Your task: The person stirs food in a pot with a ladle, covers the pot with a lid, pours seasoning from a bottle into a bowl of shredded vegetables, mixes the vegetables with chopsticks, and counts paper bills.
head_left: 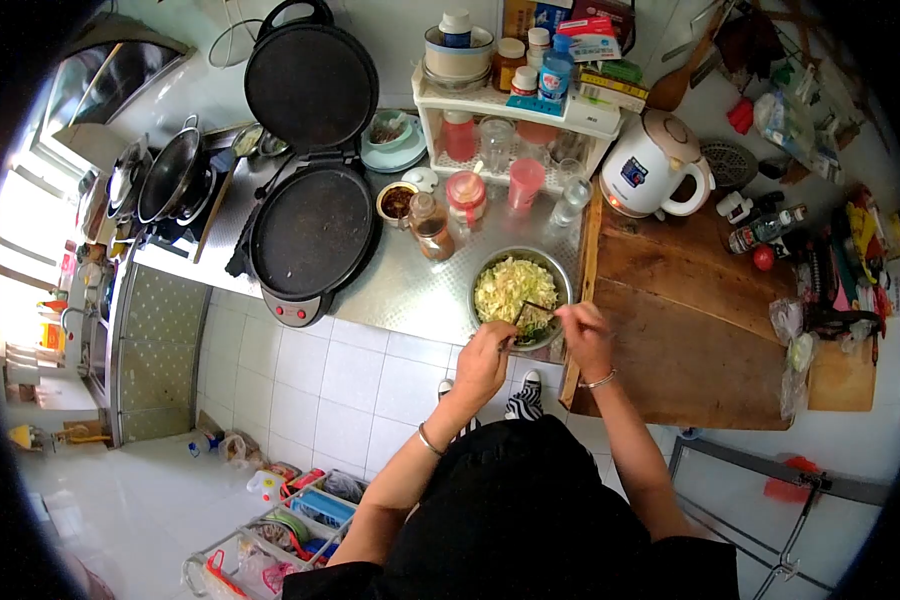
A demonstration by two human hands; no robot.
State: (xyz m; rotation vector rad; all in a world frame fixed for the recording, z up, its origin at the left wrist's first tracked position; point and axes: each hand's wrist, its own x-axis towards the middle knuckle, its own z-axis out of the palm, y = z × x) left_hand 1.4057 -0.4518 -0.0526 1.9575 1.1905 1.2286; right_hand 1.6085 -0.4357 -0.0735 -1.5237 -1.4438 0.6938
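A metal bowl (564, 284) stands near the counter's front edge, filled with pale chopped cabbage (510, 285) and some dark green chopped leaves (533, 332) at its near right side. At the bowl's near left rim is my left hand (485, 360), its fingers closed. My right hand (585, 330) is pinched at the right rim, slightly blurred. Between both hands, over the food, lies a small dark-edged, flat-looking thing (536, 313); its kind is unclear. What exactly sits inside either hand's fingers is too small to tell.
An open electric griddle (310, 235) stands left of the bowl. Behind the bowl are a spice jar (430, 228), a red-lidded jar (466, 198), a pink cup (525, 183) and a glass bottle (571, 202). A wooden board (685, 320) and white kettle (652, 165) are on the right.
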